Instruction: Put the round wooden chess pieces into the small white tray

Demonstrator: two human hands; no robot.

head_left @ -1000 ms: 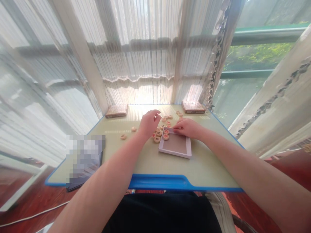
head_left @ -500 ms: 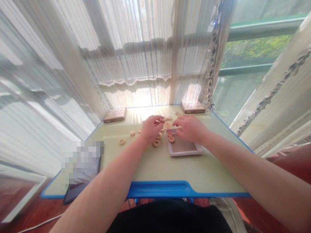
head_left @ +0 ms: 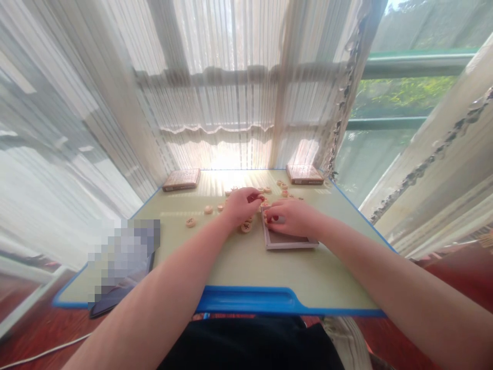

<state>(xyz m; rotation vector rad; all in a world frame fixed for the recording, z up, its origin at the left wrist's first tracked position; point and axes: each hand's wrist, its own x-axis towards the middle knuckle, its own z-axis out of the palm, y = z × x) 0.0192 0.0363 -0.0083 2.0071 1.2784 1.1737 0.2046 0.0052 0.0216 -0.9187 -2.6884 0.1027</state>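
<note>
My left hand [head_left: 243, 206] is over the loose round Chinese chess pieces, its fingers pinched together around a piece at their tips, mostly hidden. A dark-lettered Chinese chess piece [head_left: 246, 226] lies below its wrist. My right hand [head_left: 295, 218] reaches into a shallow open box [head_left: 292, 246]. Its thumb and fingers are curled onto a Chinese chess piece [head_left: 266, 218] at the box's left side, partly covered by the fingertips. Red-lettered pieces [head_left: 264, 203] lie just beyond the box, between the two hands.
More pieces lie to the left [head_left: 190, 222] and toward the back right [head_left: 284, 193]. Two flat boxes rest at the back corners, one left [head_left: 182, 180] and one right [head_left: 304, 174]. A dark tablet-like object [head_left: 111, 303], partly blurred out, lies at left. A blue tray edge [head_left: 246, 299] runs along the front.
My right hand has moved left and down into the shallow box, its fingers closing over the pieces there. My left hand has shifted slightly right and down.
</note>
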